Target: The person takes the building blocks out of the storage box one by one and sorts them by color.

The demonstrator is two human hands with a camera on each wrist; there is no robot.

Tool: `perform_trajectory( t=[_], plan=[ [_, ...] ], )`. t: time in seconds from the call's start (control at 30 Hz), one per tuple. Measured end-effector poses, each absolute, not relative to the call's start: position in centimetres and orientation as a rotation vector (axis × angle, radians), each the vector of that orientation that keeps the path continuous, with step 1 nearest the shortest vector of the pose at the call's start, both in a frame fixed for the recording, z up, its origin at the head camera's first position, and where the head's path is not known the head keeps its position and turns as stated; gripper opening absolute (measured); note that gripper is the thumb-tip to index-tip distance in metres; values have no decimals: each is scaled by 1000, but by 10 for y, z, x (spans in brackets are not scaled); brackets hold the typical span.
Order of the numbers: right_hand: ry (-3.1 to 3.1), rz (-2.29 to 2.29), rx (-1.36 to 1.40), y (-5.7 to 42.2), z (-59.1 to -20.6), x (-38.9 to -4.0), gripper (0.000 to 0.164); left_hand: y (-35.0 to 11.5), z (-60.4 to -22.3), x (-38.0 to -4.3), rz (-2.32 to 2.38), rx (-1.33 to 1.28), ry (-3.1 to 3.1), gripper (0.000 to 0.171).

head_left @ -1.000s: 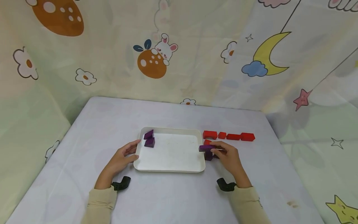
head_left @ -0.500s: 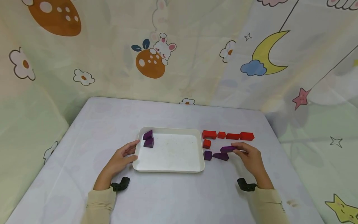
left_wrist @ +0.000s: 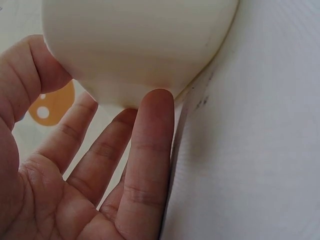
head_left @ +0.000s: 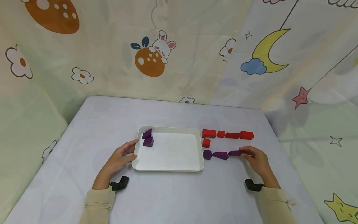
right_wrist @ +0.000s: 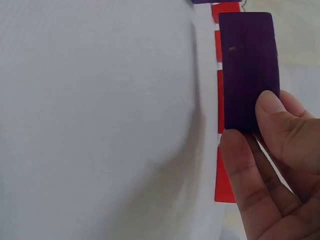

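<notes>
On the table lies a white tray (head_left: 173, 170), with two purple wedge-shaped blocks (head_left: 148, 142) inside its left end. My left hand (head_left: 118, 158) holds the tray's left side, thumb and fingertips against its rim and outer wall (left_wrist: 135, 60). On the right, my right hand (head_left: 257, 158) pinches the end of a flat purple rectangular block (right_wrist: 247, 70) between thumb and fingers. That block is at the right end of a purple row, close to a tapered purple block (head_left: 220, 155). A smaller purple block (head_left: 207, 154) sits beside the tray's right rim.
Behind the purple row runs a line of red blocks (head_left: 232, 135), one of them arch-shaped (head_left: 208, 133). A single red block (head_left: 206, 143) lies between the two rows, near the tray. A printed cloth (head_left: 112, 53) hangs behind the table (head_left: 167, 199).
My right hand has carried the purple rectangular block rightward from the tray's right rim and lowered it to the row's end. My left hand has stayed on the tray.
</notes>
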State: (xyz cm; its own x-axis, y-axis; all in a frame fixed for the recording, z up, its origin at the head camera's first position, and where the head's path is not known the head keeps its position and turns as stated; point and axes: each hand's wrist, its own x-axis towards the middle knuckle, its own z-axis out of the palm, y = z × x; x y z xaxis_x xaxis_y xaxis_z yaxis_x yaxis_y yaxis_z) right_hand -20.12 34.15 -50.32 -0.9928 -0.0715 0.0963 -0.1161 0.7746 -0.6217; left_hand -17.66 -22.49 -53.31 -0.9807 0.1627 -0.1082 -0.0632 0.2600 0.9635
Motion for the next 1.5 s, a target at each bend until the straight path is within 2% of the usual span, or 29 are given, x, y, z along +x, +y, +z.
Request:
perform_trajectory(
  t=[0.2, 0.43, 0.57, 0.97, 1.5],
  plan=[
    [-2957, 1085, 133, 342, -510, -202, 26, -225, -534, -177, 1823, 107, 2334, 69],
    [-2976, 1068, 130, 338, -497, -202, 46, -225, -534, -177, 1827, 111, 2338, 69],
    [-2923, 1041, 157, 326, -483, -204, 51, -227, -535, -176, 1833, 112, 2336, 69],
    [-2766, 1172, 414, 245, -452, -228, 46, -228, -536, -177, 1832, 136, 2344, 68],
    [-2758, 1432, 702, 137, -461, -262, 42, -228, -531, -175, 1831, 157, 2344, 68]
  ],
)
